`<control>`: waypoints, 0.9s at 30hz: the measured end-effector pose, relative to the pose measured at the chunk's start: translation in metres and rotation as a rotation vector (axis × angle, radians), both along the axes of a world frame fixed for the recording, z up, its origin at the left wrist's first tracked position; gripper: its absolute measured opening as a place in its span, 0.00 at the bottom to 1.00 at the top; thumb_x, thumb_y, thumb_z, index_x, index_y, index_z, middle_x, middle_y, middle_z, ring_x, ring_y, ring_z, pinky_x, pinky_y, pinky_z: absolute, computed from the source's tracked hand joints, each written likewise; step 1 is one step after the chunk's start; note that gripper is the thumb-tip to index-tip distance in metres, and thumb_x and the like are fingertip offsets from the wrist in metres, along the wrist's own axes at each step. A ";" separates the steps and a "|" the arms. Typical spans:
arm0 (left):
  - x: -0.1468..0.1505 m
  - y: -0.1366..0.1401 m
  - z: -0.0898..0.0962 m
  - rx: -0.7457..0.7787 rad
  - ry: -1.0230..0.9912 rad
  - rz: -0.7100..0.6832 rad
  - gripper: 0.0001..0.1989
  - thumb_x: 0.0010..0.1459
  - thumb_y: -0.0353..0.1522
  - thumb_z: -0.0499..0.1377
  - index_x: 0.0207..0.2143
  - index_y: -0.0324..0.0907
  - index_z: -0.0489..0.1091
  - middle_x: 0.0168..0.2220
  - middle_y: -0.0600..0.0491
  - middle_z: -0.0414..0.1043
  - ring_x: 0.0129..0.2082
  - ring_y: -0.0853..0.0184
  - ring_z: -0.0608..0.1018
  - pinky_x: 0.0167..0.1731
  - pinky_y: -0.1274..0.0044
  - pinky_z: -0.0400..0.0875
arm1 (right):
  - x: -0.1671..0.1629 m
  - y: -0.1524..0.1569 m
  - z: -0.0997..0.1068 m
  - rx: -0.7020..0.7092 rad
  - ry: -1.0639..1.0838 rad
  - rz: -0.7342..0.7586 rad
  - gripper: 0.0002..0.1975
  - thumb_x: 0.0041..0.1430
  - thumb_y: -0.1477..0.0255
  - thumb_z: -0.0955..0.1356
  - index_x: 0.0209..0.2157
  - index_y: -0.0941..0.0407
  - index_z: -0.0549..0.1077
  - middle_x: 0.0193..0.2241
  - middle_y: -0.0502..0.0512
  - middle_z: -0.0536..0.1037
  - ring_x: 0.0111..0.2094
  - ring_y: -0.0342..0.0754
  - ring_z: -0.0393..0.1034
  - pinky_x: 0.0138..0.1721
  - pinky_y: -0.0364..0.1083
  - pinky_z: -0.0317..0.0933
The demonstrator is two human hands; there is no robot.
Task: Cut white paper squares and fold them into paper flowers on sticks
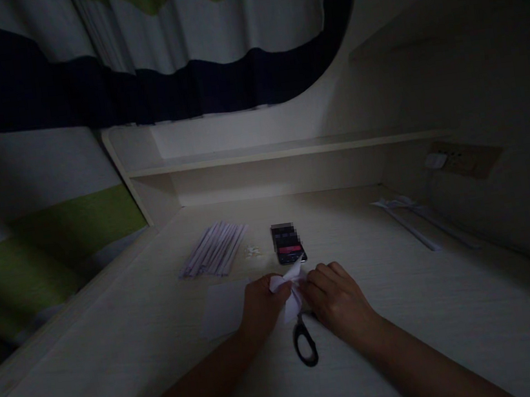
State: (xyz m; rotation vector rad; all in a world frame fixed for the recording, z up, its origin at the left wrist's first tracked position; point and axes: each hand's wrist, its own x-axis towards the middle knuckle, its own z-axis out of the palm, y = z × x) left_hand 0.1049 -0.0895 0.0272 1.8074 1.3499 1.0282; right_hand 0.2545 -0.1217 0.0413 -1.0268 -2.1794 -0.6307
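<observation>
A white paper pinwheel [291,281] with pointed, folded blades is held up over the desk between both hands. My left hand [264,303] pinches its left side between thumb and fingers. On the other side, my right hand [333,293] has its fingers curled in and closed at the paper's right edge; its fingertips are partly hidden. Below the paper lie scissors, with one black handle loop [305,344] showing and the blades mostly covered. Flat sheets of white paper [225,309] rest beside my left hand.
Several rolled paper sticks [213,249] lie at the left, next to a small heap of pale bits [252,251]. A phone [290,254] sits just beyond my hands. At the right is a paper piece with sticks [407,222]. A plug [434,161] is in the wall socket.
</observation>
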 end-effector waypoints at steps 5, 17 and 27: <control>0.001 0.000 0.002 0.002 0.046 0.031 0.14 0.45 0.38 0.53 0.15 0.38 0.64 0.14 0.58 0.59 0.17 0.74 0.63 0.17 0.83 0.54 | -0.001 0.000 -0.001 0.000 -0.014 -0.009 0.09 0.54 0.78 0.62 0.24 0.61 0.71 0.21 0.55 0.69 0.27 0.47 0.56 0.28 0.46 0.46; 0.001 -0.002 -0.003 0.030 0.048 -0.018 0.11 0.46 0.36 0.53 0.21 0.38 0.68 0.17 0.57 0.65 0.19 0.72 0.66 0.20 0.82 0.58 | -0.009 -0.005 -0.001 -0.099 0.030 -0.113 0.10 0.52 0.78 0.61 0.20 0.60 0.69 0.18 0.55 0.68 0.25 0.47 0.58 0.29 0.46 0.47; 0.002 -0.008 0.007 0.081 0.075 -0.038 0.10 0.47 0.35 0.53 0.24 0.38 0.70 0.20 0.57 0.68 0.21 0.71 0.69 0.22 0.82 0.60 | -0.009 -0.005 -0.001 -0.120 0.102 -0.057 0.09 0.50 0.79 0.60 0.21 0.60 0.69 0.20 0.55 0.69 0.25 0.47 0.59 0.29 0.45 0.49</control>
